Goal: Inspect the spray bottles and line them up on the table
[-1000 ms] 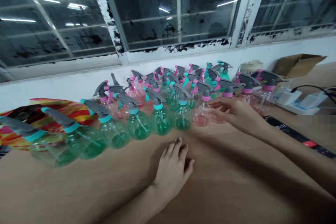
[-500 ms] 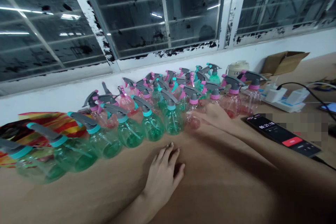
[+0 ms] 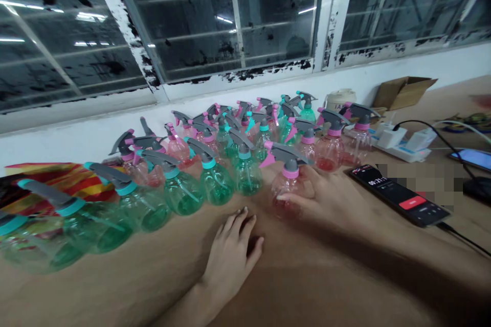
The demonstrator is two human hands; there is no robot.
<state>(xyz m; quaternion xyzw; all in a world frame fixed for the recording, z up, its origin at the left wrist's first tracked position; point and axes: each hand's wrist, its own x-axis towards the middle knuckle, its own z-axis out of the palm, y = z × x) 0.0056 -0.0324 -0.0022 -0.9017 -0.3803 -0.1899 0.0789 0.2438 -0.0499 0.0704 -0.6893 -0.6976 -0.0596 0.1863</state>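
Right hand (image 3: 335,196): fingers grasping round, transparent pink plastic spray bottle (image 3: 284,190), which is jutting forward near round, transparent green plastic spray bottle (image 3: 248,176) | Left hand (image 3: 229,249): relaxed fingers holding nothing, resting on smooth brown tabletop (image 3: 303,286)

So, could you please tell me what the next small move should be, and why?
I would probably ease the pink-collared bottle slightly towards the left hand: the right hand already grips its body, thumb in front, and the left hand lies nearby on the table, fingers spread and holding nothing.
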